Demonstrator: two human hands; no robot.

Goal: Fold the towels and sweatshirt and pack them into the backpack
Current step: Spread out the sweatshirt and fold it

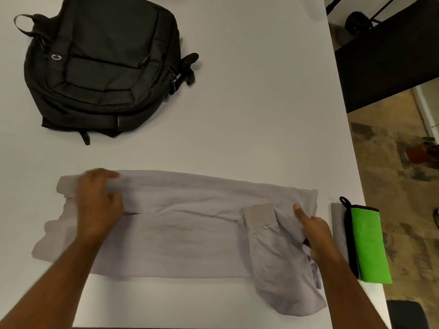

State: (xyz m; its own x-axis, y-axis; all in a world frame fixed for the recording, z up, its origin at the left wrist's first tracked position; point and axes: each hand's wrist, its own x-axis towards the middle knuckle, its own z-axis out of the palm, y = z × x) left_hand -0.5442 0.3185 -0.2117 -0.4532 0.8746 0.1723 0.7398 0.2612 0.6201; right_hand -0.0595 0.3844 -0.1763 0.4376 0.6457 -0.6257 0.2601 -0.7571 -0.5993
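Lying across the near part of the white table [237, 115], the pale grey sweatshirt [185, 238] is folded into a long band between both hands. The left hand [98, 203], blurred, seems to grip a fold at the band's far left end with curled fingers. The right hand [313, 233] pinches cloth at the right end, just beside a ribbed cuff [260, 216]. Right of that hand, near the table edge, sit folded towels, a green towel [368, 245] on a grey towel [338, 224]. The black backpack [102, 67] lies closed, well apart at far left.
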